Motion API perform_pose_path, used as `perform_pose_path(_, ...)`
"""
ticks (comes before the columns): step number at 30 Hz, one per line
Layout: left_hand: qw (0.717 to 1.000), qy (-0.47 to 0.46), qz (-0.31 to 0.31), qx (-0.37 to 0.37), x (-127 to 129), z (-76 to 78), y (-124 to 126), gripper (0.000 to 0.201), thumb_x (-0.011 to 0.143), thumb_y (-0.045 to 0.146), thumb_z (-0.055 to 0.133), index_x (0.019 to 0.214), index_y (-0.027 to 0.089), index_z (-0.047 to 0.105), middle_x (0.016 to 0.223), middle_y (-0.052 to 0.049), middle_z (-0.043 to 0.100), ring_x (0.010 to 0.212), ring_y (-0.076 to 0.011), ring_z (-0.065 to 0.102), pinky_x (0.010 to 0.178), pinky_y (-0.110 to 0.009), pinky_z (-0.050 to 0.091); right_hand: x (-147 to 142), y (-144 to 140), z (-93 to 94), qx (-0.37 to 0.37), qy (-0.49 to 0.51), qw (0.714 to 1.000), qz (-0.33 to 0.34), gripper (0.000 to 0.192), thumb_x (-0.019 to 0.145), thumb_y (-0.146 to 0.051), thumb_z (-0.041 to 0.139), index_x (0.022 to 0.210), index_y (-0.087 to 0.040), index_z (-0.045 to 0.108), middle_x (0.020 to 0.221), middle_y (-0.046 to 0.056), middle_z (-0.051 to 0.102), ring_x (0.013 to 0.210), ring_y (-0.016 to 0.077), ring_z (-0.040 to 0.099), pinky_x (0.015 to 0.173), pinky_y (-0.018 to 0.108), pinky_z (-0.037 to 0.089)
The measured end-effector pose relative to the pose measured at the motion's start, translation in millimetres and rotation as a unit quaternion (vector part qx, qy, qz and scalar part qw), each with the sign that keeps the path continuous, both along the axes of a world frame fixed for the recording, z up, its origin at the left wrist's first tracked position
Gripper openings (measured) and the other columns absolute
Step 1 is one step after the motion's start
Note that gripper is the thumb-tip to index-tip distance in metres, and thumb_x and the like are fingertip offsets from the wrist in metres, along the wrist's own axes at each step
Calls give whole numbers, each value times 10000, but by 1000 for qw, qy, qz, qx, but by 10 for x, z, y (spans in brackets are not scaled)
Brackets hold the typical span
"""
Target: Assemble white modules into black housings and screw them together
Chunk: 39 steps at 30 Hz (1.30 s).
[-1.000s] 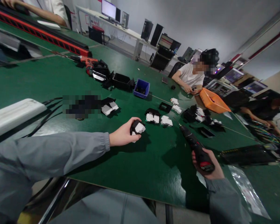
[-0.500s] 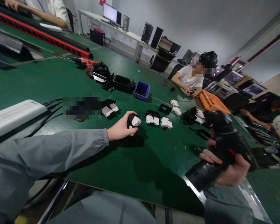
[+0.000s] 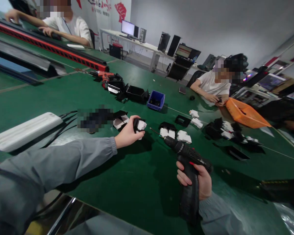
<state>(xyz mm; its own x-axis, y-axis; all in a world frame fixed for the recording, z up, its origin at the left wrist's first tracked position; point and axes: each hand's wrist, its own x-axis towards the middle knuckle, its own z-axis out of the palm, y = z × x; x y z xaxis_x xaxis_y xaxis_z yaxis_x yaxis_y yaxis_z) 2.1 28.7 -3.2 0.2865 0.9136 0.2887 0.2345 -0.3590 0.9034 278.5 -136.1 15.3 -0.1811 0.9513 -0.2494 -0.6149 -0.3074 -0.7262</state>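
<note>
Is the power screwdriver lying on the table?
No, the right hand holds the power screwdriver up off the green table.

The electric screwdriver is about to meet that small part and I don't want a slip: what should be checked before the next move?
1. Left hand grips the black-and-white part: ok.
2. Right hand wraps the electric screwdriver handle: ok.
3. Bit points toward the part: ok.
4. Bit seated in a screw: not ok, a gap shows.
5. Part resting flat on the green table: cannot tell.
6. Left fingers clear of the bit's path: cannot tell.
</note>
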Motion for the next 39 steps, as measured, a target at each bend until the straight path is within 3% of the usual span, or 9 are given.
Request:
perform_pose_path(5, 999, 30, -7, -10, 19, 11, 7, 592, 758, 232, 660, 1270, 189, 366, 1030, -47, 560, 890, -185, 597, 814, -364, 513, 60, -6, -76, -12, 19, 999, 37, 340, 854, -415, 476, 826, -129, 658, 738, 21, 490, 435, 51, 237, 435, 229, 322)
perform_pose_path(12, 999, 53, -6, -1, 41, 42, -7, 591, 742, 212, 669, 1263, 188, 392, 1017, -37, 554, 899, -182, 586, 836, -359, 506, 18, -18, 20, -24, 27, 997, 64, 351, 829, -424, 486, 798, -124, 665, 592, -9, 422, 428, 88, 273, 452, 260, 307)
perform_pose_path(17, 999, 52, 0, -12, 54, 61, -2, 554, 755, 222, 655, 1243, 205, 393, 1014, -32, 547, 892, -177, 582, 827, -357, 515, 51, -26, -4, -30, 13, 997, 72, 327, 833, -417, 489, 833, -130, 645, 718, 37, 522, 424, 83, 329, 451, 270, 324)
perform_pose_path(21, 998, 60, 1, -25, 59, 59, -4, 559, 756, 228, 659, 1247, 219, 395, 1044, -39, 543, 933, -191, 586, 833, -362, 521, 64, -27, -51, -27, 12, 996, 79, 334, 832, -438, 487, 841, -137, 630, 675, 31, 510, 413, 94, 337, 439, 279, 313)
perform_pose_path(29, 998, 57, 2, -7, 57, 36, -1, 560, 754, 230, 668, 1246, 202, 401, 1084, -50, 538, 936, -183, 574, 875, -371, 506, 33, -47, 59, -46, 22, 996, 73, 350, 838, -419, 488, 826, -109, 650, 693, 42, 520, 442, 86, 367, 470, 269, 306)
perform_pose_path(39, 999, 52, 1, -3, 47, 13, -1, 576, 753, 234, 675, 1258, 207, 400, 1084, -57, 547, 964, -202, 587, 882, -384, 505, 65, -36, -55, -35, 15, 996, 80, 350, 834, -439, 467, 845, -131, 631, 609, 24, 491, 417, 104, 350, 453, 276, 307)
